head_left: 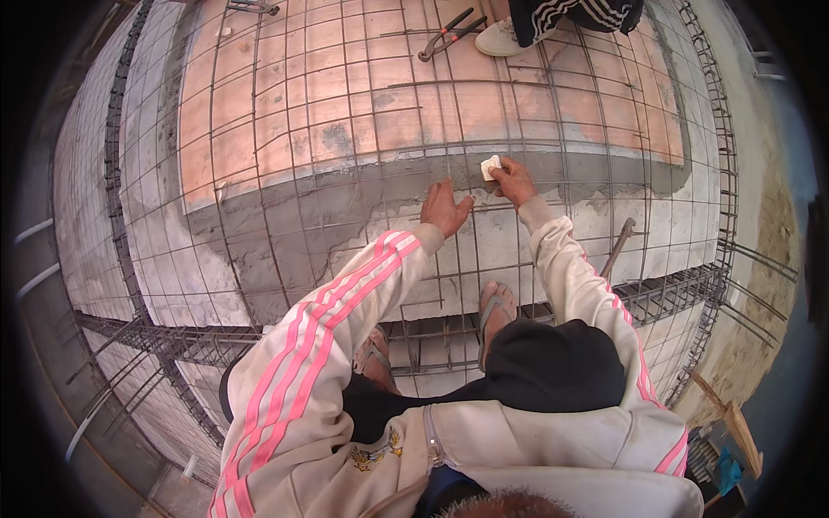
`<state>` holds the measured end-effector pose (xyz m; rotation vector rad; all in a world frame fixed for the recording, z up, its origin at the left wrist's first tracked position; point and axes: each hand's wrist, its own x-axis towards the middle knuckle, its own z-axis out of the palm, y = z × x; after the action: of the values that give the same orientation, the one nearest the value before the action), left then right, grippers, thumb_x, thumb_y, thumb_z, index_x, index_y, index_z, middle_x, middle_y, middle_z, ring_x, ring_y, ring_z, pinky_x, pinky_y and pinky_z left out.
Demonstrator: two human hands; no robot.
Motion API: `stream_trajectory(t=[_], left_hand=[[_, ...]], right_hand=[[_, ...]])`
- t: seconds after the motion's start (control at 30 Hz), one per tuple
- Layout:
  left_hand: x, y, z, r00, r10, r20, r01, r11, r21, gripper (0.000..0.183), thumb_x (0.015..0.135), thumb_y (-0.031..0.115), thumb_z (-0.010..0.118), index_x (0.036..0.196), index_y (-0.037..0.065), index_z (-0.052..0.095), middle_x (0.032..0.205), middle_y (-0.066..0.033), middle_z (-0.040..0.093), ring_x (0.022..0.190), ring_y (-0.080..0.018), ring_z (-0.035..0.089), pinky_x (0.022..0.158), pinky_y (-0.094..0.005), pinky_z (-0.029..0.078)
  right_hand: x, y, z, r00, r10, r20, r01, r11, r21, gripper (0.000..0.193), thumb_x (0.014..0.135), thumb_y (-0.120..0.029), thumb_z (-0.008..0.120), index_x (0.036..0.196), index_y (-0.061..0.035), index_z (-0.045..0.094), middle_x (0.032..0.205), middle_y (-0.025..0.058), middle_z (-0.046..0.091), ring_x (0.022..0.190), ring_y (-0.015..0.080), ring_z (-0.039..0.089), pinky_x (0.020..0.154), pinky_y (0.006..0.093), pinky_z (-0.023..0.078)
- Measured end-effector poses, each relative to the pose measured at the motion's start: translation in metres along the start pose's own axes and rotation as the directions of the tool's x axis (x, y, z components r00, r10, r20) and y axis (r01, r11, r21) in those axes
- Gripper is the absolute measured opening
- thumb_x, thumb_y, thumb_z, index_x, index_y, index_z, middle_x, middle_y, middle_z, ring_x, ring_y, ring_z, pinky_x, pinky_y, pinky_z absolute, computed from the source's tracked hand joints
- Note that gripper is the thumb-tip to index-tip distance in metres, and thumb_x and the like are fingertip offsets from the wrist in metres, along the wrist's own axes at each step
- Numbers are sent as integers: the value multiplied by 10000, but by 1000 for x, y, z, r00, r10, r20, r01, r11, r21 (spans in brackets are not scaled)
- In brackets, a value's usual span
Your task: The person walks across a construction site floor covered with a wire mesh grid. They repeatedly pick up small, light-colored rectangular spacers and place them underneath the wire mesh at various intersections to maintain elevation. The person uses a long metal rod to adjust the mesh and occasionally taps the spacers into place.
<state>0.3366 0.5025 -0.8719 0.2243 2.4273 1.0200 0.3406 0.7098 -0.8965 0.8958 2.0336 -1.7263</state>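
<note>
Short bristly hair (509,505) at six o'clock on the lower rim, then a cream zip jacket (553,436) with pink-striped sleeves. Farther up, at one o'clock, pinching a small off-white squarish block (490,167) between thumb and fingers of the right grip (516,183), over a strip of grey mortar (596,175) crossed by dark steel mesh (466,83); cannot tell whether touching the bars. Nearer the centre, also toward one o'clock, reaching to the mesh with the left grip (444,210), thumb spread from fingers, nothing visible between. Judging by the pose, probably at the step of bringing the block to the mesh; next, calls for a firm pinch and clearance between bars. At twelve o'clock, metal pincers (454,38) with red-and-black handles, just beside a co-worker's pale shoe (505,40). No readable brand, label or writing; only a yellowish embroidered emblem (377,455) on the jacket, between six and seven.
</note>
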Motion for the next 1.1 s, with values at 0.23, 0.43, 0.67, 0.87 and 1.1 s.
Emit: stream_trajectory(t=[0.23,0.43,0.67,0.87,1.1], left_hand=[[24,-15,27,972,-236,8,234,962,-137,608,827,452,684,1115,-73,575,1078,-324,640,1099,-462,601,945,-512,463],[47,-36,39,946,-319,65,325,911,-256,670,795,488,710,1137,-72,575,1119,-316,641,1106,-438,619,939,-501,473],[59,-40,53,934,-354,51,353,888,-294,619,766,497,741,1006,-64,637,1019,-278,679,1002,-412,663,855,-463,509],[51,-32,46,959,-276,55,279,908,-312,585,748,497,757,913,-47,621,880,-212,685,834,-346,665,759,-439,512],[49,-26,46,963,-268,-25,246,913,-326,465,782,443,777,837,19,595,747,-97,622,685,-205,580,633,-364,471]], right_hand=[[25,22,13,916,-340,-214,224,874,-431,465,810,-219,719,1225,-31,627,923,160,699,836,279,675,734,390,528],[13,29,8,912,-367,-184,226,823,-521,404,790,-231,696,1148,-52,639,976,211,682,916,392,654,798,467,513],[12,33,11,909,-368,-194,213,813,-542,341,812,-200,716,1107,-37,664,873,159,714,730,252,697,639,383,529],[22,32,27,978,-80,-194,116,977,180,302,818,-83,720,1101,-4,648,829,120,719,647,164,686,524,297,529],[25,25,42,940,-188,-286,222,970,94,290,780,-127,740,1045,-31,672,743,102,711,638,185,689,574,364,526]])
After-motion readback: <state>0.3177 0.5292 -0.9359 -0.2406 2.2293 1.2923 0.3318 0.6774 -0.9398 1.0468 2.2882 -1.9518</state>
